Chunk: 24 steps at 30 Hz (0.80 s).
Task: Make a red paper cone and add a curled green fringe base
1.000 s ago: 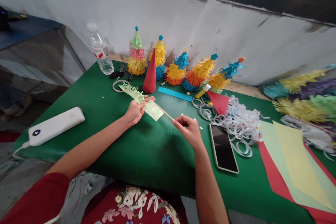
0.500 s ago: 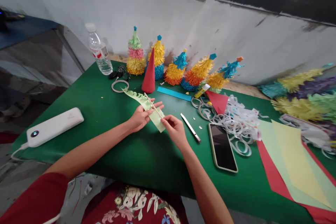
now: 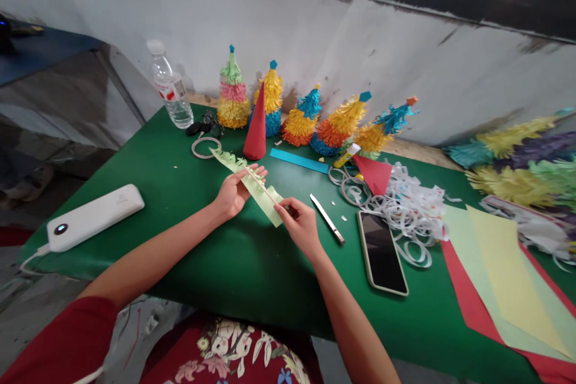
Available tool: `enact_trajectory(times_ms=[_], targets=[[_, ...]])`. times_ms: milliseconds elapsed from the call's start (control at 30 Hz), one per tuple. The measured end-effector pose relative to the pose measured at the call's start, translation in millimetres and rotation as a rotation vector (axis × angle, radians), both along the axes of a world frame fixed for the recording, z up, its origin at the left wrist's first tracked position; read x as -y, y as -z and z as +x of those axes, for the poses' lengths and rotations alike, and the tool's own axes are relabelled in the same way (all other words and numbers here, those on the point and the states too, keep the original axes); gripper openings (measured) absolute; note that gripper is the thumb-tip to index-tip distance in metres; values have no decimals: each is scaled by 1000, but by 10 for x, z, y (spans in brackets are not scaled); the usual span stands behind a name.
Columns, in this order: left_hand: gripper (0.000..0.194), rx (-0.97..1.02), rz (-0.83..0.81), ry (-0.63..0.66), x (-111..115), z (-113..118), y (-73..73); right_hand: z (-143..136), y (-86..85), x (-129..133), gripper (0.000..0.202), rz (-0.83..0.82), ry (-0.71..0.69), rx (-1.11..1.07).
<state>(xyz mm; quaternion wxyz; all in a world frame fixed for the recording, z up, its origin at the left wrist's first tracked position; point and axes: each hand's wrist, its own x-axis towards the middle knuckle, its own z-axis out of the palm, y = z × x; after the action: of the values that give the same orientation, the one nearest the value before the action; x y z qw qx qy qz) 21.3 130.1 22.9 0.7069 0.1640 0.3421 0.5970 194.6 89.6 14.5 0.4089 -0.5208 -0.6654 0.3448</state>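
A light green paper strip (image 3: 262, 203) with a fringed, curled edge stretches diagonally between my hands above the table. My left hand (image 3: 231, 195) supports it near the middle, thumb over the paper and the other fingers reaching out beneath. A thin wooden stick (image 3: 266, 191) lies along the fringe. My right hand (image 3: 297, 223) pinches the stick's near end close to the strip's lower end; its fingertips are partly hidden. Just beyond the strip a plain red paper cone (image 3: 256, 135) stands upright. To the right of my right hand lies a white utility knife (image 3: 326, 219).
Fringed paper trees (image 3: 300, 120) line the wall. A water bottle (image 3: 170, 87), tape ring (image 3: 206, 147), blue strip (image 3: 299, 161) and glue stick (image 3: 346, 156) stand or lie nearer. White power bank (image 3: 94, 216) is left; phone (image 3: 382, 255), white shreds (image 3: 414, 201) and coloured sheets (image 3: 508, 270) are right.
My left hand has shifted slightly left and its fingers have moved back beneath the strip. The strip's fringed end now lies flatter, and the stick rests lower along the fringe.
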Motion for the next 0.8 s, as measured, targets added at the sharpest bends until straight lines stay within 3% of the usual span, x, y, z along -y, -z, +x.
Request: enact_trajectory(times_ms=[133,800], targets=[[27,-35,7,-73,-37,-26,-20,-1,-24,8,29,18,-9,40],[20,-42,50,-42,-3,-8,-41,11,26,-9,28,30,-48,132]])
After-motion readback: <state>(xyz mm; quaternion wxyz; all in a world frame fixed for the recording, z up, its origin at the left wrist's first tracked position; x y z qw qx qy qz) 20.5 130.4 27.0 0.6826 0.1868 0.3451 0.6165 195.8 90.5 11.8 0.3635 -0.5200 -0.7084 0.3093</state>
